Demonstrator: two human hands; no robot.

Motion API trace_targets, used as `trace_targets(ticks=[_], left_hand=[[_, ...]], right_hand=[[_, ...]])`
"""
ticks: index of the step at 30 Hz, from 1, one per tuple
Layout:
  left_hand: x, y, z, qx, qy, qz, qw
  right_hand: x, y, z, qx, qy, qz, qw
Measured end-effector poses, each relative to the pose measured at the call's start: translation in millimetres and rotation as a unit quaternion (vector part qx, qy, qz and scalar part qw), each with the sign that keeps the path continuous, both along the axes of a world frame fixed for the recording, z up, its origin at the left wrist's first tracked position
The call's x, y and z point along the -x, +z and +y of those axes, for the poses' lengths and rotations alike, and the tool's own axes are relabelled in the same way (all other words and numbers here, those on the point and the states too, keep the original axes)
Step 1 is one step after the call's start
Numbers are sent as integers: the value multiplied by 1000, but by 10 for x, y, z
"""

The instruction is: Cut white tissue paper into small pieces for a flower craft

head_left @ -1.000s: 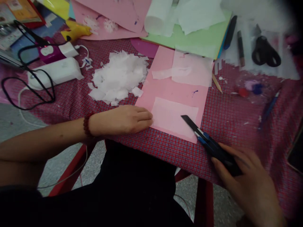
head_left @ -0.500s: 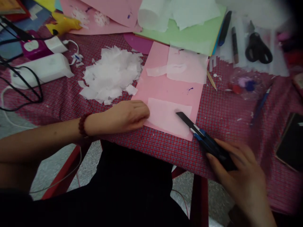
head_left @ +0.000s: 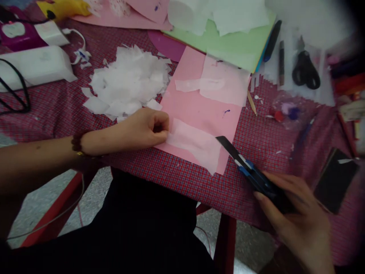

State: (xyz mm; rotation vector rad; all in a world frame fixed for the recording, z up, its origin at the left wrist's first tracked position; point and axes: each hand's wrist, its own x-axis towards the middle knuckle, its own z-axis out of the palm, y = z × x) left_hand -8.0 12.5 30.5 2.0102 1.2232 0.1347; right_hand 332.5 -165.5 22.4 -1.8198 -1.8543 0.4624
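A thin, translucent white paper strip point(head_left: 196, 144) lies rumpled over the lower part of a pink sheet point(head_left: 199, 108). My left hand point(head_left: 148, 127) is closed in a pinch on the strip's left end. My right hand point(head_left: 299, 217) grips a blue and black utility knife point(head_left: 253, 173) with its dark blade out. The blade tip is near the strip's right end; I cannot tell whether it touches. Another thin white piece point(head_left: 225, 82) rests on the upper part of the pink sheet. Beside my left hand is a pile of small white paper pieces point(head_left: 131, 82).
At the left lie a white power strip point(head_left: 37, 66) and a purple plug adapter point(head_left: 17, 34). A yellow glue gun point(head_left: 62, 9) is behind them. To the right are black scissors point(head_left: 306, 70), a pencil stub point(head_left: 252, 102) and a dark phone-like slab point(head_left: 336, 179). Green card point(head_left: 236, 49) sits at the back.
My left hand has pulled the strip a little leftward, and the strip has gone from flat to wrinkled. The knife stays in my right hand. The view has shifted slightly.
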Motion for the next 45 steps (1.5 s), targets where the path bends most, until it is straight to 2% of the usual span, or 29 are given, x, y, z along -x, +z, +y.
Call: trace_targets(ticks=[3, 5, 6, 8, 10, 13, 15, 18, 21, 24, 26, 32, 38, 45], left_hand=[[-43, -10, 46, 23, 13, -13, 1000], [-60, -18, 76, 36, 20, -21, 999], [-65, -22, 91, 40, 23, -23, 999], [-69, -27, 115, 43, 24, -28, 998], [-68, -28, 129, 46, 23, -30, 998], [-67, -23, 132, 51, 25, -25, 998], [-64, -21, 128, 51, 26, -20, 998], [-57, -26, 125, 49, 24, -19, 998], [-51, -37, 120, 44, 23, -22, 999], [-44, -37, 89, 25, 18, -22, 999], [-32, -31, 44, 9, 13, -19, 1000], [34, -11, -106, -26, 9, -19, 999], [27, -48, -104, -30, 20, -55, 998], [46, -101, -96, 27, 3, -104, 994]], right_hand=[[-6, 132, -161, 43, 17, 51, 998], [-48, 148, -244, 63, 45, 55, 995], [-82, 127, -260, 54, 40, 40, 997], [-168, 35, -238, -11, 1, -34, 999], [-251, -86, -166, -75, -36, -127, 988], [-269, -210, -49, -90, -35, -193, 976], [-140, -224, 21, -89, -35, -198, 976], [258, -205, 156, -89, 4, -152, 984], [674, -209, 342, -77, 78, -109, 988], [861, -225, 506, -99, 79, -84, 988], [856, -230, 580, -92, 66, -57, 992], [758, -236, 697, 4, 59, -2, 998], [797, -231, 735, 10, 39, -23, 999], [773, -270, 716, -8, 49, -23, 998]])
